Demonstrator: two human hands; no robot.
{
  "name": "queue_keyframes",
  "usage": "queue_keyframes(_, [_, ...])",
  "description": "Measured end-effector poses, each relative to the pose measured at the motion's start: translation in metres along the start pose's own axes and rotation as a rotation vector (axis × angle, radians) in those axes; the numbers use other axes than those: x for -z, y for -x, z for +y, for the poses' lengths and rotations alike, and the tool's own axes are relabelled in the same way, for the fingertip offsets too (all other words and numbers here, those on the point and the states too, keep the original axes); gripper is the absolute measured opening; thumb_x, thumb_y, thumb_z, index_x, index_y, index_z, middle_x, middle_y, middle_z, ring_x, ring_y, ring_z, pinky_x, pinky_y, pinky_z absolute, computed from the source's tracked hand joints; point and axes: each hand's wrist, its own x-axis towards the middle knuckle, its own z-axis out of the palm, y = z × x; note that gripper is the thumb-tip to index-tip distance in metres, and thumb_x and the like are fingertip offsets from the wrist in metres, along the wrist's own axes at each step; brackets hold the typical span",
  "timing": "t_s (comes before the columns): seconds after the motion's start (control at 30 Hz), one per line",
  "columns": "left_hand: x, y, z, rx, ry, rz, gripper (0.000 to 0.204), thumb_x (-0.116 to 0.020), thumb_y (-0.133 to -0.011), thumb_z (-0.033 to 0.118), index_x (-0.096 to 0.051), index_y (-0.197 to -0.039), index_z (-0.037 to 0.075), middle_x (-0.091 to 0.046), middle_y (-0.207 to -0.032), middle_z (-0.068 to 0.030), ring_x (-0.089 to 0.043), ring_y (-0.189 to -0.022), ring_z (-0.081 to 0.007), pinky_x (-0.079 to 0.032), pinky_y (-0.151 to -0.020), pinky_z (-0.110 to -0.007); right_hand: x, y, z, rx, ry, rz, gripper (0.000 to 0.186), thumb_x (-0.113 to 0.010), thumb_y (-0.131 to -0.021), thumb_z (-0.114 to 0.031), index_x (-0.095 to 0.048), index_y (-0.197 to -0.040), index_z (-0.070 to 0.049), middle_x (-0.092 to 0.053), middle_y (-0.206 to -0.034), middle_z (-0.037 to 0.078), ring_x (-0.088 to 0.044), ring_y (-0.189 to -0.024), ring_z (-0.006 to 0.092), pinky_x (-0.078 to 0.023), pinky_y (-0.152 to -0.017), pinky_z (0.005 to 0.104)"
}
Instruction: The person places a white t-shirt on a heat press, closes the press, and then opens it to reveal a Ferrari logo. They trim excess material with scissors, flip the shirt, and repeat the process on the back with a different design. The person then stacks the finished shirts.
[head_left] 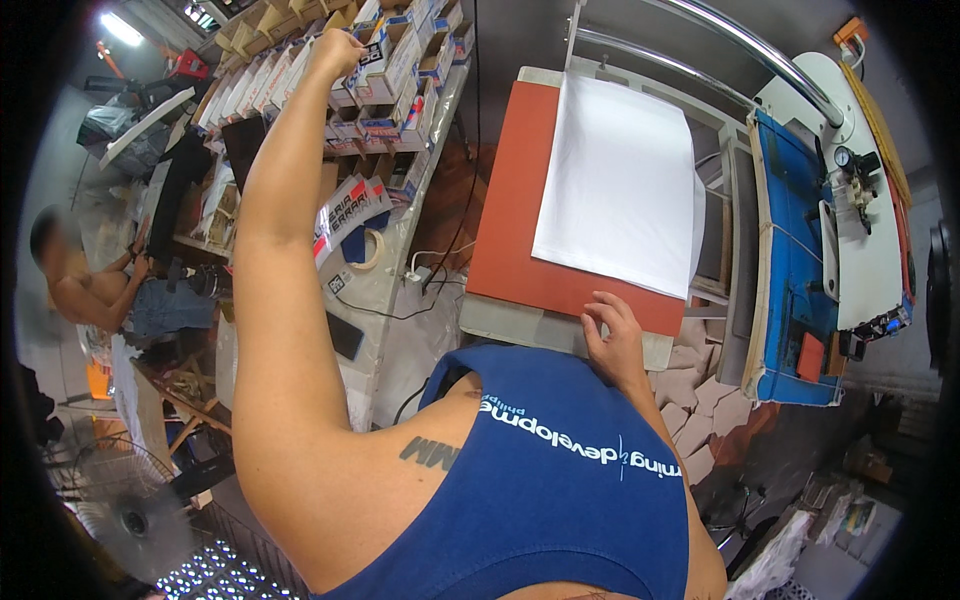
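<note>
Head view, only one here. The left hand (343, 48) is way out at the end of a stretched arm, up by the cardboard boxes (390, 75) on the rack; its fingers are curled in at a box edge, but I can't tell if they're gripping anything. The right hand (615, 345) is down at the near edge of the red pad (510, 200), fingers loosely bent and partly open. Can't tell if the tips actually touch the pad.

The white cloth (620, 180) lies pretty flat on that pad, just beyond the right hand. Bare red shows along its left and near sides, while the cloth's right side reaches the pad's edge. A pale board (530, 322) sticks out under the pad toward the person. There's an open gap between pad and bench (410, 215), with a dark cord hanging through it. Over on the right, the blue panel (790, 250) stands apart from the pad, grey framing between.

Bench has a tape roll (371, 250) and a dark phone-like slab (345, 337). Floor's covered in broken tile pieces (695, 400). Another person (90, 290) sits far left, above a fan (132, 518).
</note>
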Motion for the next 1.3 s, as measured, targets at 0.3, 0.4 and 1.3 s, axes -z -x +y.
queue_keyframes(0.3, [-0.006, -0.002, -0.009, 0.027, 0.265, -0.028, 0.02, -0.081, -0.089, 0.017, -0.08, -0.107, 0.008, -0.078, -0.083, -0.0136, -0.075, -0.068, -0.0207, -0.058, -0.062, -0.033, -0.003, -0.002, 0.001, -0.002, 0.005, 0.006, 0.018, -0.073, -0.09, -0.012, -0.074, -0.103, 0.001, -0.069, -0.123, 0.019, -0.064, -0.117, 0.0368, -0.052, -0.1, 0.0442])
queue_keyframes(0.4, [-0.007, 0.001, -0.012, -0.148, 0.066, 0.11, 0.024, -0.082, -0.087, 0.017, -0.08, -0.109, 0.008, -0.077, -0.086, -0.0177, -0.076, -0.077, -0.0251, -0.058, -0.07, -0.037, -0.004, -0.003, 0.001, 0.016, 0.021, 0.006, 0.018, -0.073, -0.09, -0.012, -0.074, -0.103, 0.001, -0.069, -0.123, 0.019, -0.064, -0.116, 0.0369, -0.052, -0.1, 0.0442])
queue_keyframes(1.3, [-0.024, 0.158, 0.056, -0.114, 1.082, -0.242, 0.017, -0.067, -0.099, 0.014, -0.067, -0.103, -0.002, -0.076, -0.091, -0.0122, -0.074, -0.085, -0.0182, -0.057, -0.074, -0.028, -0.01, -0.008, -0.007, 0.041, -0.085, 0.058, 0.017, -0.072, -0.091, -0.012, -0.074, -0.102, 0.0, -0.072, -0.113, 0.018, -0.069, -0.107, 0.035, -0.054, -0.095, 0.0419])
